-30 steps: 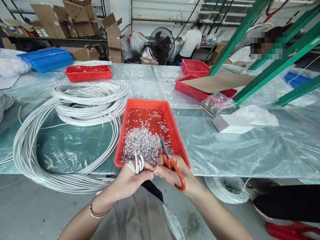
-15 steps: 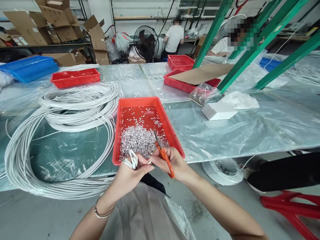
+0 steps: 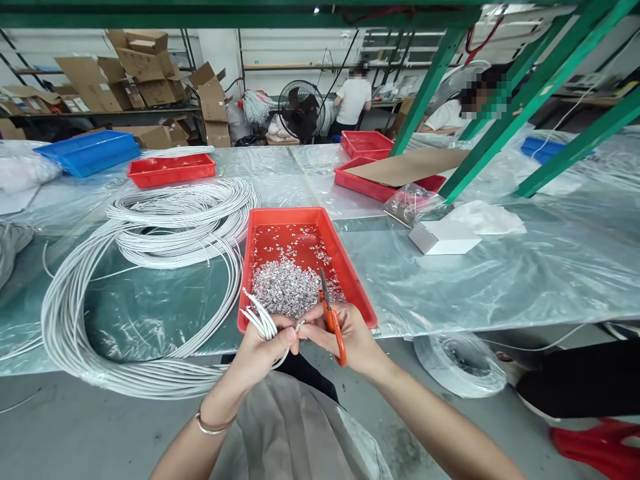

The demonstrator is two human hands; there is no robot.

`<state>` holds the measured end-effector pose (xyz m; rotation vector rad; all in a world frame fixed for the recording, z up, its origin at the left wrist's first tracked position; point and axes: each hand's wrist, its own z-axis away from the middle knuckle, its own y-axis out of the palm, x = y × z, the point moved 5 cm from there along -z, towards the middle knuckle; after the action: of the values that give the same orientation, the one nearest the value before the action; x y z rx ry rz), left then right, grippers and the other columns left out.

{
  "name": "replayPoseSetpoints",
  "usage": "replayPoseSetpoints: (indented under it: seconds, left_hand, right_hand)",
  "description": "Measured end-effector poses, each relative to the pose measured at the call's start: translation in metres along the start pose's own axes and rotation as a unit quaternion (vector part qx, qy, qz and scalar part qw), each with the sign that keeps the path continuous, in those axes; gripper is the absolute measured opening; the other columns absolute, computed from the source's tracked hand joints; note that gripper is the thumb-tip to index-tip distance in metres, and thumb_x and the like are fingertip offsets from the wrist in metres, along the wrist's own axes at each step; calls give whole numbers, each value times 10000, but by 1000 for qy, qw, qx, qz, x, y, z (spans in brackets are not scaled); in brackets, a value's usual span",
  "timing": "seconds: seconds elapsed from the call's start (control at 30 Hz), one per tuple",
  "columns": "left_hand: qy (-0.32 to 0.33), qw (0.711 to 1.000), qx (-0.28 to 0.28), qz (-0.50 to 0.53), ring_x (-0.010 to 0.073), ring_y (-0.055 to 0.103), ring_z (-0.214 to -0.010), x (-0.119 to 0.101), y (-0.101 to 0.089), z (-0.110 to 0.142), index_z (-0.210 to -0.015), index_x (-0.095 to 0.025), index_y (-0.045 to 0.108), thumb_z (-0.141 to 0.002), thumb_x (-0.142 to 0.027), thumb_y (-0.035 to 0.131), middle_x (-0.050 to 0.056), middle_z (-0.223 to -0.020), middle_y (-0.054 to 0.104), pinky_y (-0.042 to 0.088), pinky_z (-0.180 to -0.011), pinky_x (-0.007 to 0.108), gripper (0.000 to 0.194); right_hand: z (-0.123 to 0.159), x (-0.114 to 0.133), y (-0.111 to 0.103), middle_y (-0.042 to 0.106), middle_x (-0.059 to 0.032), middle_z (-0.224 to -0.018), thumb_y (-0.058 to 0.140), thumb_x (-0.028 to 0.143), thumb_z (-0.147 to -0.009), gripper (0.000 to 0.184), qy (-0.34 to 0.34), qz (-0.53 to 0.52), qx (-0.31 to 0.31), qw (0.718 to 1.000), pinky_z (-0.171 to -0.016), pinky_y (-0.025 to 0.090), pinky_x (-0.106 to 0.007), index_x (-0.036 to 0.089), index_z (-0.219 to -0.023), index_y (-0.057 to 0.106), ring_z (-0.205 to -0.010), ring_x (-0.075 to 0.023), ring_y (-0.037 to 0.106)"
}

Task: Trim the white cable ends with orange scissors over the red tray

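Your left hand (image 3: 265,350) is closed around a bunch of white cables (image 3: 265,321), their free ends fanning up past your knuckles, away from the palm. Thumb and fingers of your right hand (image 3: 353,333) come together at the tip of one white cable end (image 3: 299,326), right beside your left thumb, so your hands are almost meeting. The orange-handled scissors (image 3: 336,330) are also tucked in your right hand, blades pointing away from you over the red tray (image 3: 357,283); the blades look nearly together.

The step in hand seems to be fingertip work on that single end, with the scissors parked rather than cutting. The next move seems to call for a steady left pinch close to the tip, a light right touch, and the blades turned away from the other cables.

The cable end lies between your two hands, just in front of the tray's near edge. Beyond it, a heap of small silvery pieces (image 3: 285,283) fills the tray's near part. To your left, a large white cable coil (image 3: 70,320) hangs partly over the edge of the surface (image 3: 500,293); you can't tell from here whether the bunch joins it.
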<state>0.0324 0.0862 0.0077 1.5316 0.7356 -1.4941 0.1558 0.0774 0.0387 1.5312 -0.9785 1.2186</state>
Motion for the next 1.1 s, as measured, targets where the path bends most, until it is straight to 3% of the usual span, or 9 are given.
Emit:
replayPoseSetpoints:
  seconds: [0.27,0.4,0.5,0.57,0.7,0.8,0.87,0.97,1.1]
  left_hand:
    - [0,1000,4,-14,59,310,-450,0,2,0,-691,-99,629,-756,-465,632,-1,-536,511,197,-439,210,371]
    - [2,1000,5,-5,66,339,-449,-3,3,2,-709,-107,642,-735,-472,650,-1,-534,530,226,-443,207,366]
    - [-21,996,86,-18,111,482,-518,0,16,7,-679,-112,647,-725,-464,661,44,-593,605,342,-498,225,355]
    - [-25,992,115,-53,149,556,-629,2,23,10,-703,-112,664,-753,-422,647,77,-695,648,411,-596,255,314]
    - [28,995,42,-91,123,498,-643,0,17,7,-1035,-140,647,-760,-403,651,26,-732,590,399,-623,244,380]
    - [43,998,7,-55,121,484,-660,-2,5,4,-1040,-124,651,-822,-461,551,27,-724,560,403,-640,248,415]
    - [40,999,-14,-26,131,509,-688,-2,-2,3,-958,-112,680,-827,-472,537,46,-743,579,416,-657,257,409]
    - [25,999,-28,31,114,508,-613,-1,-6,3,-901,-107,686,-767,-450,630,30,-667,583,406,-605,247,373]
    - [1,994,-53,100,78,457,-515,-1,-8,4,-751,-106,646,-664,-423,736,-10,-577,538,361,-528,220,340]
  right_hand:
    - [1,6,-3,587,7,-519,713,370,-717,220,-7,23,30,999,-564,463,-260,157,-673,677,-532,-137,553]
    - [1,0,-5,516,29,-489,696,348,-734,201,-16,70,30,997,-482,412,-243,152,-696,667,-448,-106,440]
    - [-5,-4,-14,421,55,-493,669,313,-750,170,-46,166,-7,985,-441,336,-218,147,-719,645,-447,-88,349]
    - [-13,-2,-26,369,62,-504,630,285,-772,163,-73,277,-57,956,-450,307,-217,153,-678,613,-463,-87,319]
    - [-28,8,-51,391,54,-536,573,258,-794,131,-91,416,-124,896,-506,312,-243,166,-701,571,-486,-102,342]
    - [-26,12,-63,492,37,-620,552,241,-804,246,-81,384,-136,909,-539,364,-250,160,-1034,523,-524,-126,434]
    - [-17,15,-64,545,9,-707,578,246,-788,403,-79,339,-118,930,-572,407,-258,165,-1158,442,-594,-149,495]
    - [3,24,-52,579,-46,-850,609,226,-756,415,-77,296,-24,952,-636,446,-269,178,-1141,460,-731,-182,543]
    - [31,28,-37,556,-1,-684,611,199,-737,294,-22,367,106,924,-497,407,-234,216,-1022,540,-569,-150,501]
